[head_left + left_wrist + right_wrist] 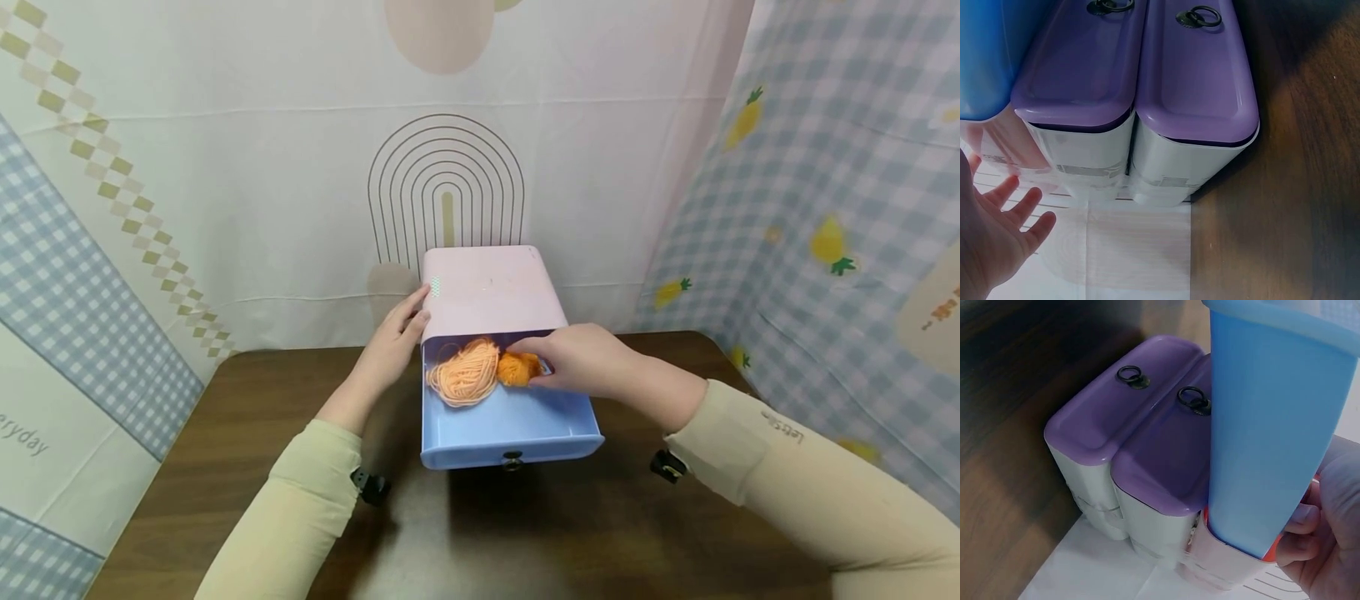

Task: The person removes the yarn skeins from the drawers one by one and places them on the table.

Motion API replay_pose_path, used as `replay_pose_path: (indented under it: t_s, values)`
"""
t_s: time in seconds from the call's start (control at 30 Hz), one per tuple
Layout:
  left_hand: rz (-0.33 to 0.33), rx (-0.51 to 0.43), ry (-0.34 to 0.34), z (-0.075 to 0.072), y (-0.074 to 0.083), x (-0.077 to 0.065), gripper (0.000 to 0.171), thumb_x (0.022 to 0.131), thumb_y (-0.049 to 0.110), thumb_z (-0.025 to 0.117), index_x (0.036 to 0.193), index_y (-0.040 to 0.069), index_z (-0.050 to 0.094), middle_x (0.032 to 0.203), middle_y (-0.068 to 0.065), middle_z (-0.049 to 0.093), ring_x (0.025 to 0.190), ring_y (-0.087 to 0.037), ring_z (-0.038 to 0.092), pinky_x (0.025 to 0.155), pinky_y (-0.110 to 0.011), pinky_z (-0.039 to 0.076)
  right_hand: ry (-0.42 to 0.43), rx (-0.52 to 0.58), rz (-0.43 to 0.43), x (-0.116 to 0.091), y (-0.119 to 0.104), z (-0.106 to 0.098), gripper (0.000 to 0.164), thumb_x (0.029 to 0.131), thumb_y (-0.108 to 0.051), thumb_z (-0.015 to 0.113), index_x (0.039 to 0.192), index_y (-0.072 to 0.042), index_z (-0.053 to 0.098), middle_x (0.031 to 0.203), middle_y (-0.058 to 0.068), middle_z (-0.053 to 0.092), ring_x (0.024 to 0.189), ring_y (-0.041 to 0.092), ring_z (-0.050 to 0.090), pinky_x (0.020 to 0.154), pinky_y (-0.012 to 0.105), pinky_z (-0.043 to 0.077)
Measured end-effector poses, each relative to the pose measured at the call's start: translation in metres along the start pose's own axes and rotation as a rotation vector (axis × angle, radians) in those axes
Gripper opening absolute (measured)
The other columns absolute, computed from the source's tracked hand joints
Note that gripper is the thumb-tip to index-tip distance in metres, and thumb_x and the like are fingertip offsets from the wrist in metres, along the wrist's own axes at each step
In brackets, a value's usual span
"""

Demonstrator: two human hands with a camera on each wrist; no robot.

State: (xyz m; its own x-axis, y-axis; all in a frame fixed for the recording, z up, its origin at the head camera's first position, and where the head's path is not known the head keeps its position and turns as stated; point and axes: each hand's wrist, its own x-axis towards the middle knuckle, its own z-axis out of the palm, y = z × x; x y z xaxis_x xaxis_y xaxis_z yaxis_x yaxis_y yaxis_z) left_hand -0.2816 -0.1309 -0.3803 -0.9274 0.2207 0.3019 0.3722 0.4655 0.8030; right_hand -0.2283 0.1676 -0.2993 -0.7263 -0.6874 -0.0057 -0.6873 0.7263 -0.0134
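A storage unit with a pink top stands against the backdrop. Its top blue drawer is pulled out toward me. Inside lie a skein of pale peach yarn and, to its right, a smaller ball of orange yarn. My right hand reaches over the drawer's right side and pinches the orange ball between thumb and fingers. With fingers extended, my left hand touches the left side of the unit near its top.
Below the blue drawer, two purple drawers with ring pulls are closed. The unit stands on a brown wooden table. Patterned cloth hangs behind and at both sides.
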Motion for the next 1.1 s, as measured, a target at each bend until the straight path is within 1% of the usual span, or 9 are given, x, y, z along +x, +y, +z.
replay_pose_path:
  t_s: [0.17,0.33,0.47,0.57,0.7,0.9,1.1]
  values:
    - [0.002,0.005,0.0,0.0006,0.0003,0.0003,0.056,0.104,0.052,0.041,0.155,0.033,0.034,0.158,-0.01,0.031,0.134,-0.032,0.043,0.109,-0.052,0.036,-0.015,-0.045,-0.007,0.0021,-0.0002,0.0017,0.051,0.085,-0.04,0.078,0.131,-0.025,0.065,0.061,-0.011,0.05,0.057,0.012,0.048,0.054,0.031,0.044]
    - [0.004,0.002,0.001,0.0,0.0015,-0.0005,0.055,0.104,0.049,0.042,0.155,0.031,0.035,0.158,-0.01,0.031,0.135,-0.032,0.043,0.11,-0.051,0.035,-0.016,-0.135,-0.034,0.0048,-0.0021,0.0051,0.052,0.085,-0.041,0.077,0.132,-0.022,0.064,0.06,-0.011,0.052,0.057,0.011,0.051,0.058,0.034,0.052]
    - [0.009,-0.002,0.002,-0.0006,0.0032,-0.0012,0.054,0.105,0.046,0.043,0.156,0.029,0.035,0.158,-0.011,0.031,0.135,-0.032,0.043,0.11,-0.051,0.035,-0.016,-0.206,-0.051,0.0052,-0.0042,0.0068,0.054,0.086,-0.04,0.077,0.134,-0.021,0.062,0.056,-0.009,0.049,0.054,0.012,0.051,0.057,0.034,0.053]
    - [0.009,0.0,0.002,-0.0006,0.004,-0.0013,0.054,0.105,0.045,0.042,0.156,0.029,0.035,0.158,-0.011,0.031,0.134,-0.032,0.044,0.11,-0.051,0.035,-0.016,-0.236,-0.052,0.0048,-0.0055,0.007,0.054,0.086,-0.04,0.077,0.134,-0.02,0.062,0.055,-0.008,0.048,0.053,0.013,0.051,0.057,0.034,0.054]
    - [0.003,-0.001,0.001,-0.0003,0.0043,-0.0013,0.055,0.104,0.048,0.042,0.155,0.03,0.035,0.157,-0.012,0.032,0.131,-0.032,0.047,0.109,-0.05,0.037,-0.021,-0.239,-0.042,0.0041,-0.0064,0.0061,0.053,0.086,-0.039,0.077,0.134,-0.021,0.062,0.056,-0.008,0.049,0.053,0.012,0.051,0.058,0.034,0.055]
    - [0.012,0.002,0.002,-0.0006,0.0036,-0.0012,0.056,0.104,0.05,0.041,0.156,0.029,0.034,0.157,-0.014,0.031,0.132,-0.034,0.045,0.109,-0.052,0.036,-0.022,-0.223,-0.033,0.0039,-0.0059,0.0064,0.05,0.086,-0.037,0.077,0.132,-0.021,0.064,0.056,-0.009,0.049,0.053,0.012,0.049,0.057,0.033,0.054]
    - [0.011,0.005,0.002,-0.0006,0.0029,-0.001,0.055,0.104,0.049,0.041,0.156,0.03,0.034,0.158,-0.012,0.031,0.133,-0.033,0.046,0.11,-0.05,0.036,-0.013,-0.193,-0.04,0.0023,-0.0056,0.0072,0.05,0.086,-0.036,0.077,0.132,-0.02,0.064,0.056,-0.01,0.047,0.052,0.011,0.047,0.053,0.029,0.05]
